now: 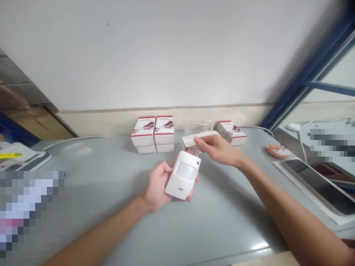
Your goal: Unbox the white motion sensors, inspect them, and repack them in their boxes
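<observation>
Plain white wall (166, 48) rises behind the grey table (227, 218), with a beige skirting band (166, 120) along its foot and a blue window frame (313, 70) off to your right.

Your left hand (158, 186) holds a white motion sensor (183, 175) above the table, its rounded lens facing up toward you and a thin antenna (197, 157) rising from its top corner. That grip is closed around the sensor's back, with your fingers (166, 169) curling up past its edge. Your right hand (219, 147) reaches in from the right, just above the sensor, its fingers (203, 142) resting against the near side of a long white box (188, 139). You cannot tell from this view whether that grip is pinching the box or only touching it.

Behind your hands, two stacks of white boxes with red trim (152, 135) stand side by side, and another such box (232, 133) sits at an angle beyond your right hand. A clear plastic bag (201, 125) lies bunched behind the long box. Farther right are an orange fox-shaped object (278, 150), a white cable (257, 127) and a dark tablet (318, 186) on a white sheet (302, 188). At the far left, a yellow strip (11, 155) lies on a white device (27, 157).
</observation>
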{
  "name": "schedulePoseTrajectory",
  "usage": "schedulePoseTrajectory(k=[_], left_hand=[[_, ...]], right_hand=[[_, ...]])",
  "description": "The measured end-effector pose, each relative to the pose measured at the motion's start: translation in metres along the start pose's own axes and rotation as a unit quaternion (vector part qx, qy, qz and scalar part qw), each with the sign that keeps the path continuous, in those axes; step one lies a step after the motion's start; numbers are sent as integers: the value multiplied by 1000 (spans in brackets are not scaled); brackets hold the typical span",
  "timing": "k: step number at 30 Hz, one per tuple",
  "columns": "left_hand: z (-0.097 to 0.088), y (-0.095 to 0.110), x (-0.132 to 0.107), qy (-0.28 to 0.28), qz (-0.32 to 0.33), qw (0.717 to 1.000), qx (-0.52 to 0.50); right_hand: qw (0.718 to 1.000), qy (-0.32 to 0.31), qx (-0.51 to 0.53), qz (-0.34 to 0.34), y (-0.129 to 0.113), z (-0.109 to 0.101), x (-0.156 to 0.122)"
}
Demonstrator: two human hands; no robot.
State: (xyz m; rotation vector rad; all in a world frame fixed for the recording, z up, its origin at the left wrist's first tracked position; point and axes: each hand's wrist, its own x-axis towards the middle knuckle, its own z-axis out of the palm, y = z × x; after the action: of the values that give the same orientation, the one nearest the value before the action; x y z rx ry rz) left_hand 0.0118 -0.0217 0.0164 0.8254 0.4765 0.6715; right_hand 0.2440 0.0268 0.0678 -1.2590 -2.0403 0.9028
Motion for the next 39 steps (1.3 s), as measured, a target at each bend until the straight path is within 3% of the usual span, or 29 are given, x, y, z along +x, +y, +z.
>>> schedulePoseTrajectory(k=[4,15,18,22,25,29,33,39], left_hand=[[2,3,0,33,2,999,8],[-1,6,1,9,23,1000,14],[-2,8,0,7,3,1000,29],[-1,4,0,-29,0,999,26],[1,0,1,-46,-14,998,37],[3,3,1,-41,-78,991,97],[-1,11,1,-33,-135,979,151],[-6,21,1,-52,-148,978,139]], right_hand=[[996,-88,19,4,-7,3,-5],[995,-79,55,5,1,2,-2],[997,-35,65,3,8,-6,-1],[993,91,78,2,20,-29,0],[980,183,77,26,30,-50,-3],[954,288,80,14,50,-73,-7],[953,299,54,18,65,-79,-7],[942,331,59,6,79,-85,-6]])
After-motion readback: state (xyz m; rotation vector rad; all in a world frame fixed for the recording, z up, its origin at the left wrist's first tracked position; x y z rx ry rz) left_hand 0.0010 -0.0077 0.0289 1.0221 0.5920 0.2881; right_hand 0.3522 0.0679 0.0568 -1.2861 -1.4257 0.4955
